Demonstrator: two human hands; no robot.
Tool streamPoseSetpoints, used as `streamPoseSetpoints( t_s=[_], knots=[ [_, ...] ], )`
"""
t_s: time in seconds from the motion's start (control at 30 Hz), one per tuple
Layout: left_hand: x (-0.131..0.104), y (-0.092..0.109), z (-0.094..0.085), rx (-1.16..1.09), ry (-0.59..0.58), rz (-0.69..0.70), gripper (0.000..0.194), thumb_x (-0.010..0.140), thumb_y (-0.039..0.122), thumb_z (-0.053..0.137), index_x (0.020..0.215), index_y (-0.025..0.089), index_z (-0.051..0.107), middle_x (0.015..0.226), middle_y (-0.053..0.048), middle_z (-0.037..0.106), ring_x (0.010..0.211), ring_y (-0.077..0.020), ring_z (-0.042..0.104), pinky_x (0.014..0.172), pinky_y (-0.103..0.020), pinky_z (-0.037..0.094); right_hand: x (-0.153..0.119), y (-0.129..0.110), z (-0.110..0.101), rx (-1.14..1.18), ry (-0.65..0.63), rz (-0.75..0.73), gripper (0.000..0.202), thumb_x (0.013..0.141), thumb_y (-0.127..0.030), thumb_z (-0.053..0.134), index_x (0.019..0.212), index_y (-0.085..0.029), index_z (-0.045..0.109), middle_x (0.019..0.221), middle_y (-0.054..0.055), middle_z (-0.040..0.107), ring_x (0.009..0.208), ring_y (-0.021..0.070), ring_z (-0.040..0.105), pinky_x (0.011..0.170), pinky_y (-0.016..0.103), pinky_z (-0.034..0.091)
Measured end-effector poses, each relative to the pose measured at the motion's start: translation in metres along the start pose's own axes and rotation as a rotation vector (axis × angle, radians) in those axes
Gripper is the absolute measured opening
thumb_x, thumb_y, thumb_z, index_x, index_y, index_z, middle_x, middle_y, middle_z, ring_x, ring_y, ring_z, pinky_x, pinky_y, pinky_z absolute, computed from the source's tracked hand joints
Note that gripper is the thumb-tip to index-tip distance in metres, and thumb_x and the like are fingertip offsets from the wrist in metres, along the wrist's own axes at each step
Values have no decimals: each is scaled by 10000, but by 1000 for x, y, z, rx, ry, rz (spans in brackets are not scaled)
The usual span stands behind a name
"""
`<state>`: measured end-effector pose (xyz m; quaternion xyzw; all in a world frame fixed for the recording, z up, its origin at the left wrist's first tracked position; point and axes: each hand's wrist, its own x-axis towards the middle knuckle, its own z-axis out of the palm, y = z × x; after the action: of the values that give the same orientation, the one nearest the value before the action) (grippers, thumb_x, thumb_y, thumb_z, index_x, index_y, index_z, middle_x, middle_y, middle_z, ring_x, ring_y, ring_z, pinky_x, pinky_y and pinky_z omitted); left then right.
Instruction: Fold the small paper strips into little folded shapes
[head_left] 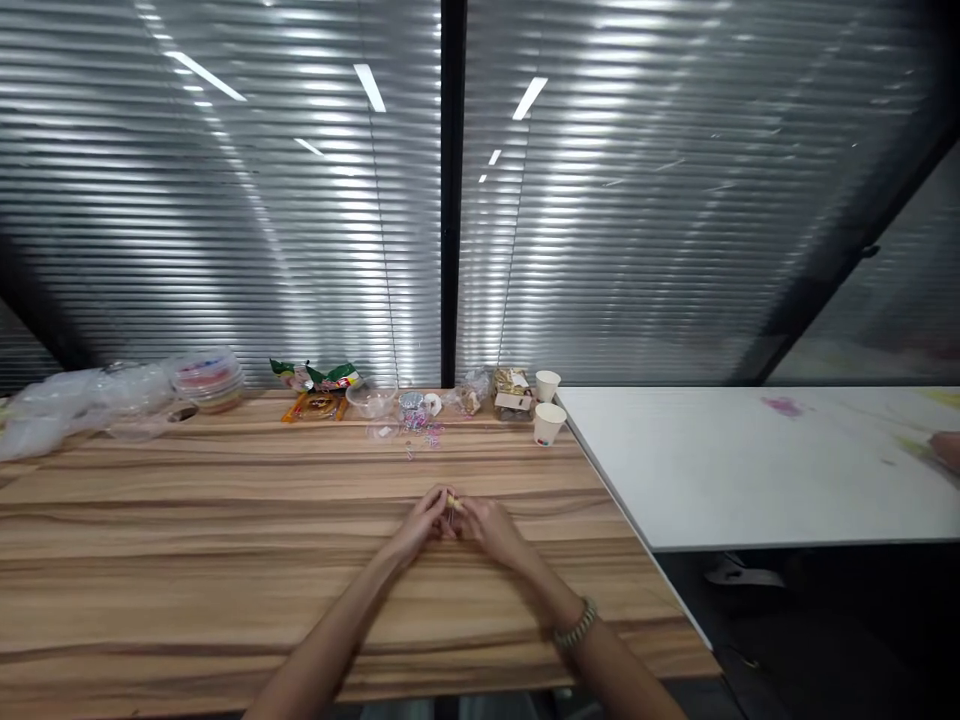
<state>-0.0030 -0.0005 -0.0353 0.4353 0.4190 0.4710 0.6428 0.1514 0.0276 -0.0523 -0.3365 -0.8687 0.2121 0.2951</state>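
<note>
My left hand point(426, 522) and my right hand point(486, 524) meet just above the wooden table point(225, 540), both with curled fingers. Between the fingertips they pinch a small yellowish piece point(453, 502), with something thin and pale hanging below it. The piece is too small to name, and the fingers cover part of it. Farther back lies a scatter of small pink, purple and pale clips point(431, 435), their exact kind unclear. A silver-topped container point(412, 400) stands right behind them.
Along the table's back edge are two paper cups point(550, 424), a small box point(513, 390), a clear bowl point(372, 400), snack packets point(315, 403), stacked clear tubs point(208, 380) and plastic bags point(56, 405). A white table point(735, 460) adjoins on the right; another person's hand point(946, 450) shows there.
</note>
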Motion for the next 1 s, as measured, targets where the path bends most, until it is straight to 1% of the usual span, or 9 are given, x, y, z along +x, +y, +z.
streamPoseSetpoints(
  t_s=[0.1, 0.2, 0.37, 0.5, 0.57, 0.67, 0.77, 0.87, 1.0],
  knots=[
    [1, 0, -3, -95, -17, -31, 371, 675, 484, 620, 874, 190, 512, 742, 14, 586, 506, -77, 559, 513, -185, 426, 2, -2, 1, 328, -30, 68, 405, 935, -352, 257, 767, -152, 567, 645, 16, 573, 592, 118, 513, 614, 209, 397],
    [3, -1, -6, -162, -12, -46, 327, 673, 432, 645, 836, 180, 516, 720, 11, 584, 531, -93, 572, 509, -195, 435, 4, -5, 3, 535, -76, 85, 466, 921, -451, 245, 700, -145, 519, 586, -10, 490, 552, 100, 452, 572, 198, 381],
    [12, 3, -20, -248, 160, 72, 288, 652, 365, 680, 767, 155, 521, 750, -23, 601, 627, -134, 606, 641, -282, 492, 4, -8, 3, 634, -80, 106, 435, 884, -506, 322, 685, -154, 481, 554, -34, 412, 510, 93, 383, 506, 196, 326],
    [15, 6, -28, -203, 280, 231, 290, 671, 378, 664, 828, 162, 553, 814, -33, 612, 783, -140, 601, 750, -258, 470, 3, -8, 2, 649, -70, 120, 412, 880, -498, 339, 697, -159, 485, 545, -36, 411, 490, 91, 375, 483, 200, 302],
    [11, 5, -26, 49, 214, 321, 334, 682, 366, 658, 938, 168, 580, 907, -63, 616, 824, -159, 593, 751, -269, 468, 3, -8, 3, 557, -74, 111, 430, 876, -495, 352, 644, -157, 485, 527, -32, 421, 490, 91, 380, 491, 205, 299],
    [4, -1, -21, 693, -48, 565, 366, 717, 310, 634, 1062, 196, 586, 1018, -99, 604, 911, -190, 563, 781, -297, 454, 3, -6, 6, 506, -94, 106, 479, 866, -515, 346, 580, -153, 474, 533, -17, 454, 508, 95, 404, 511, 210, 316],
    [1, -6, -22, 1141, -169, 748, 317, 799, 230, 536, 1114, 212, 564, 952, -92, 627, 852, -171, 560, 760, -293, 439, 2, 3, 7, 570, -147, 145, 474, 838, -541, 378, 616, -143, 506, 566, -8, 476, 518, 92, 414, 495, 201, 328],
    [4, -3, -36, 1322, -59, 758, 219, 826, 188, 483, 996, 187, 621, 807, -78, 637, 776, -170, 556, 727, -287, 417, 2, 14, 7, 631, -154, 229, 430, 823, -532, 413, 770, -132, 562, 636, 3, 524, 494, 86, 430, 463, 194, 343],
    [12, 6, -67, 1248, 354, 607, 161, 830, 189, 463, 911, 162, 599, 835, -78, 638, 788, -184, 561, 719, -282, 395, 3, 17, 11, 418, -23, 182, 308, 809, -409, 509, 928, -140, 601, 763, 28, 582, 581, 116, 497, 544, 223, 391]
  ],
)
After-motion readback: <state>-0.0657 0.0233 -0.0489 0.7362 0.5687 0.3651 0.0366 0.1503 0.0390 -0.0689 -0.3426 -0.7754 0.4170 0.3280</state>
